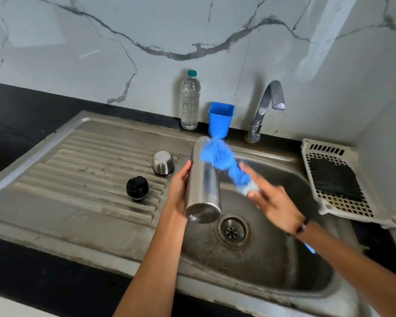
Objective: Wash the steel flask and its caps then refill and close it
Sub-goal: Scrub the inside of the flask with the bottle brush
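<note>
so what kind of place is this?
Likely a home kitchen sink area: stainless steel sink with ribbed drainboard, curved chrome tap, white marble-look wall tiles.

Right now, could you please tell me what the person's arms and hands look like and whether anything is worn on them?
Both forearms are bare, with no sleeves or gloves showing. The left hand wears nothing visible. The right hand has a dark band at the wrist.

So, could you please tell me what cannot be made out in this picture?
- Head view: the blue brush and right hand are motion-blurred, so the grip is unclear.
- The steel flask points its mouth away; its inside is hidden.
- The left hand has its fingers hidden behind the flask.
- The tap: any running water is too faint to tell.
</note>
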Action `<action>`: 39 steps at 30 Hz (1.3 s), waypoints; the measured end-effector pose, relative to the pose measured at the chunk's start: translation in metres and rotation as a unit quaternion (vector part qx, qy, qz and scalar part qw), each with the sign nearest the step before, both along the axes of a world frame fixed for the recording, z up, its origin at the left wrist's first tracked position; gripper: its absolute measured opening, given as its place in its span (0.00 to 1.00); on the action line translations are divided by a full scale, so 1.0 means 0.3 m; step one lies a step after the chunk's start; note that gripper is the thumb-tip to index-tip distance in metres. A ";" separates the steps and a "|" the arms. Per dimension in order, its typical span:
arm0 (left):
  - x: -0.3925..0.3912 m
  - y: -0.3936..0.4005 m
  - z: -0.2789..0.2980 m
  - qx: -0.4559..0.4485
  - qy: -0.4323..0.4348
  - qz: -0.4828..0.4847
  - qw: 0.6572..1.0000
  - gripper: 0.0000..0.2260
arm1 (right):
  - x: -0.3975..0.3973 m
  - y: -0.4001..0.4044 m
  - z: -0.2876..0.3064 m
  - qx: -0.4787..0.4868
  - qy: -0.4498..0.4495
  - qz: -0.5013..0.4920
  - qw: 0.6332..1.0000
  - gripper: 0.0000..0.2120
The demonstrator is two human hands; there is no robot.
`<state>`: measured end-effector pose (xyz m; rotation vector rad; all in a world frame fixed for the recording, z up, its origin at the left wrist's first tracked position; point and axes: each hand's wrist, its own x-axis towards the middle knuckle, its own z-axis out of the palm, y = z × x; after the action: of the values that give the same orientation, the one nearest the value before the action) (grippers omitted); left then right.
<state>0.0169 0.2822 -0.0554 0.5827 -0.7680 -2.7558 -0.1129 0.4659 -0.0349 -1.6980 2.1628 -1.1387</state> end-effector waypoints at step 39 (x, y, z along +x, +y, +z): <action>0.021 0.057 -0.022 -0.081 -0.048 0.014 0.995 0.21 | 0.039 0.036 -0.124 0.060 -0.005 0.039 0.997 0.24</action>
<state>0.0231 0.2992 -0.0621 0.6916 -0.9856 -2.6248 -0.1013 0.4766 -0.0721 -1.7052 2.0931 -0.9753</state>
